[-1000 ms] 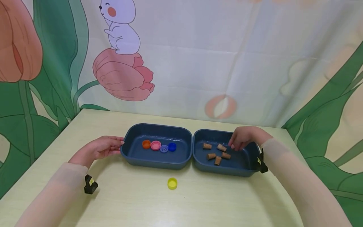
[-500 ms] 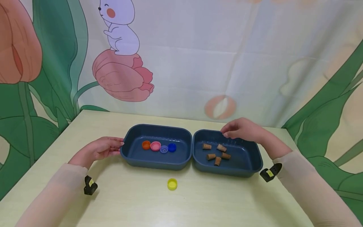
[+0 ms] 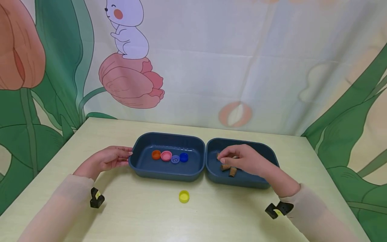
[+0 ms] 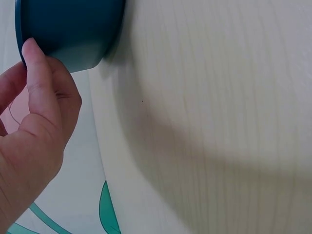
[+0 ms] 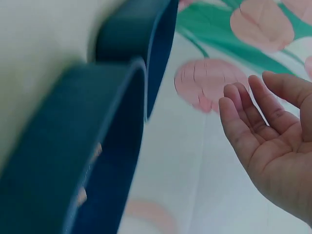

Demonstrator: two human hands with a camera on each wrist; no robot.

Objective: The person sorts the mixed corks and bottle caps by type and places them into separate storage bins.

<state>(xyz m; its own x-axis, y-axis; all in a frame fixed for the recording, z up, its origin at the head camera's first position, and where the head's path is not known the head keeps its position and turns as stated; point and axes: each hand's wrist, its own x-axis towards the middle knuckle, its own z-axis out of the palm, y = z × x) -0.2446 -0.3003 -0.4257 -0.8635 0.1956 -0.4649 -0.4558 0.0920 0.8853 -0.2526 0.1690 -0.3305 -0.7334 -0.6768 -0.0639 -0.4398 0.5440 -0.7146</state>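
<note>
My left hand [image 3: 110,158] touches the left end of the left dark blue tray [image 3: 169,176] with nearly straight fingers. In the left wrist view, a fingertip [image 4: 31,46] rests against the tray's outer wall near the rim. Inside this tray sit an orange cap [image 3: 156,154], a pink cap [image 3: 166,155], a lilac cap [image 3: 175,159] and a blue cap [image 3: 183,157]. Over the right dark blue tray [image 3: 239,182] hovers my right hand [image 3: 245,159], fingers loosely bent. Nothing shows between them in the right wrist view. Below it lie several corks [image 3: 232,172], some hidden by the hand.
A yellow cap [image 3: 184,196] lies on the pale wooden table [image 3: 145,215], in front of the trays. The two trays stand side by side with their ends close together. Behind the table hangs a printed curtain [image 3: 193,67] with tulips and a white animal.
My right hand has risen from inside the right tray to above its back rim, then swung left and forward over the corks. The left hand stays put.
</note>
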